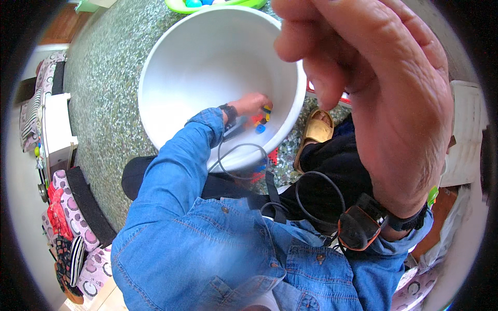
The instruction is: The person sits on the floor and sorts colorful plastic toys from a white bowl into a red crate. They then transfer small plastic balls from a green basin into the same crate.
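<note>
My left hand (252, 103) reaches down into a large white plastic tub (218, 42), its wrist wearing a dark strap. At its fingertips is a small yellow and dark blue toy piece (267, 108). Beside and below the hand are a red piece (256, 118) and a round blue piece (260, 128), small toy parts at the tub's side. My right hand (369, 77) is raised very close to the camera, over the tub's right rim. Its fingers bend inward and the top edge of the picture cuts part of them off; nothing shows in its grasp.
A bright green basin (183, 7) with coloured balls stands beyond the tub on the speckled floor (105, 97). Looped grey cable (243, 144) hangs from my left wrist across the tub's near rim. My sandalled foot (320, 124) is to the right. Patterned cushioned seating (74, 210) lines the left.
</note>
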The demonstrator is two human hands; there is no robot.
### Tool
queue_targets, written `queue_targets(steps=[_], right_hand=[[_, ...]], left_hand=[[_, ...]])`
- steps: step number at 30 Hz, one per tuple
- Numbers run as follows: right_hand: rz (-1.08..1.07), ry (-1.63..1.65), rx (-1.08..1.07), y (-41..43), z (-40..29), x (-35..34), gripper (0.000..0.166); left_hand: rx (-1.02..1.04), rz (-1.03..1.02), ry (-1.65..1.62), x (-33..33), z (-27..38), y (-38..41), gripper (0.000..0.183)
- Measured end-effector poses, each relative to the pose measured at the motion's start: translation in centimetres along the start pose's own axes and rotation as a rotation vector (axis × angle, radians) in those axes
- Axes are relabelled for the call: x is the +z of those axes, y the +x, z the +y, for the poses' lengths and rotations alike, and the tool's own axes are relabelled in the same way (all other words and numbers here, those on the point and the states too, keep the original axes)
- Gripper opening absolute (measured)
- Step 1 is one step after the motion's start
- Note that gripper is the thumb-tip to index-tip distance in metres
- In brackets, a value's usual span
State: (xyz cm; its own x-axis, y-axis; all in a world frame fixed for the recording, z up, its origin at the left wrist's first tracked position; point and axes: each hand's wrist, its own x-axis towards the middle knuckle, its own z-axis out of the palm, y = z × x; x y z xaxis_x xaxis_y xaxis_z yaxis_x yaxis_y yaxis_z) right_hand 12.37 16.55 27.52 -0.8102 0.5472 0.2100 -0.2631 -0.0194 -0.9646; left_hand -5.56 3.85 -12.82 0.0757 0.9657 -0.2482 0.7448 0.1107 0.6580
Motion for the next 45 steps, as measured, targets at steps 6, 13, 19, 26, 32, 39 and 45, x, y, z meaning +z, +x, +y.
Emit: queue_targets(steps=[6, 13, 19, 26, 32, 39, 45], right_hand=[[0.017, 0.001, -0.024, -0.1, -0.5, 0.0, 0.028], [0.039, 0.048, -0.087, 0.6, -0.1, 0.9, 0.028], [0.000, 0.007, 0.003, 0.2, -0.8, 1.0, 0.027], [-0.013, 0.074, -0.079, -0.1, -0.3, 0.9, 0.026], [-0.001, 0.037, -0.152, -0.3, 0.0, 1.8, 0.027], [0.017, -0.014, -0.123, 0.0, 0.2, 0.0, 0.028], [0.012, -0.015, -0.134, -0.4, -0.8, 0.0, 0.028]], left_hand=[[0.073, 0.133, 0.144, -0.4, 4.0, -1.1, 0.022], [-0.050, -0.004, 0.192, -0.2, 3.7, -0.4, 0.027], [-0.215, -0.004, -0.035, -0.8, 1.1, -1.7, 0.028], [-0.358, 0.061, -0.540, -8.2, 1.1, 0.1, 0.030], [-0.057, 0.230, -0.466, -20.1, 8.9, 6.3, 0.033], [0.395, 0.348, -1.173, -25.0, 20.9, 17.3, 0.045], [0.166, 0.496, -0.829, -22.9, 10.2, 14.3, 0.048]])
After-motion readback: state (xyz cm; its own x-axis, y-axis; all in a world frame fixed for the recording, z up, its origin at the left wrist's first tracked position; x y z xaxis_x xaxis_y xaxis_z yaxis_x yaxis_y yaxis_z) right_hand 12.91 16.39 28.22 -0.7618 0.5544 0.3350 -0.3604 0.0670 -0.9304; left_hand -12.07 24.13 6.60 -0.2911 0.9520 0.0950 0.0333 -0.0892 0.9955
